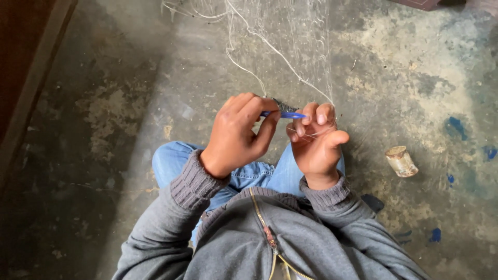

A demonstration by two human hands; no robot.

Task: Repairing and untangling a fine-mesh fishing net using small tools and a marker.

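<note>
small tin can (pixel 401 161) on stained concrete floor (pixel 104 103)

Soft, diffuse daylight, moderate brightness; no glare. Left side of concrete floor (pixel 104 103) falls into dim shadow; right side brighter. Hands cast only faint shadows. Centre is sharp; fine white threads (pixel 275 49) near top edge appear thin and slightly washed. Mild wide-angle stretch at corners.
</note>
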